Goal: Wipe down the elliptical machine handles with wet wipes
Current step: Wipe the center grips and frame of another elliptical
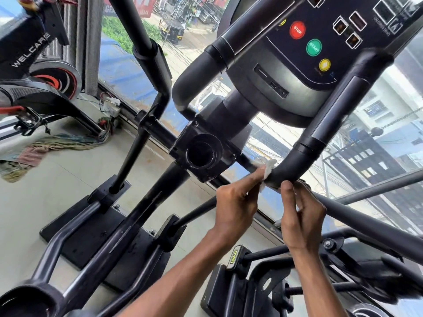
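Landmark: we took the right fixed handle (295,165), the black curved bar below the console (338,33), as our reference; every place below is given relative to it.
Handle: it ran down from the console's right edge, passed a metallic sensor strip (334,110), then bent toward the centre post (231,106) at its lowest point.
Wet wipe: we saw the white wet wipe (267,170) pressed against the inner end of the handle's bend, bunched, with one part showing above the bar and a smaller fold below it.
Left hand: our left hand (235,202) came up from below the handle; its thumb and forefinger were pinched closed on the wipe, holding it against the bar's inner side.
Right hand: our right hand (299,213) sat just beside the left, directly under the bend; its fingertips were curled up, touching the handle's underside. We could not tell whether they also caught the wipe's lower edge.
Wipe versus grip: the wipe lay at the left fingertips, between them and the bar, just left of the right fingertips.
Cup holder: the black cup holder (203,154) sat left of the bend, near it but apart.
Buttons: red STOP (297,30) and green START (313,47) showed on the console above the handle.
Surroundings: a spin bike (41,72) stood well apart, far left of the handle.
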Demonstrator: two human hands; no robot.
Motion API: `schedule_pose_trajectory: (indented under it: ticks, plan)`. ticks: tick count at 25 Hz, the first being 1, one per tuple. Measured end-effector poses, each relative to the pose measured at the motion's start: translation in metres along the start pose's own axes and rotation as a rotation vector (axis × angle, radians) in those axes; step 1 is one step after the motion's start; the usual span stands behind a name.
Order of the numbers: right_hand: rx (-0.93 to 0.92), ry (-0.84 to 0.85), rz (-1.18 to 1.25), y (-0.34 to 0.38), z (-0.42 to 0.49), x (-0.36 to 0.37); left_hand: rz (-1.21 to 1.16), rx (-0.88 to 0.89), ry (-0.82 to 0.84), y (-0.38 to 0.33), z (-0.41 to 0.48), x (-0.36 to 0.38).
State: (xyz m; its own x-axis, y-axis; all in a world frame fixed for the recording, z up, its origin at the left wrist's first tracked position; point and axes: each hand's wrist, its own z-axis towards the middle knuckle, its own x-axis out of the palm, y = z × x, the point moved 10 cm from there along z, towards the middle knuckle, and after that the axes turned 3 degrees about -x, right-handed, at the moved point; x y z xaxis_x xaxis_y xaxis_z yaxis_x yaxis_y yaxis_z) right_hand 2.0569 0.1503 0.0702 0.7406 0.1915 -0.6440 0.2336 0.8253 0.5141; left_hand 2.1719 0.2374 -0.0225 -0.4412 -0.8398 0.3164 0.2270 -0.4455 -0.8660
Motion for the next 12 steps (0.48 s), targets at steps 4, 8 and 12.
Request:
schedule_pose_trajectory:
  ticks: [4,8,12]
  plan:
    - [-0.003,0.01,0.006,0.002,0.0,0.0,-0.021,-0.052,0.04,-0.003,0.009,0.002]
    - [-0.008,0.005,0.011,0.003,-0.001,0.001,-0.113,-0.001,-0.027,-0.043,0.017,-0.006]
    - [0.004,0.004,0.018,0.0,-0.002,0.0,-0.064,-0.022,-0.018,-0.037,0.012,-0.005]
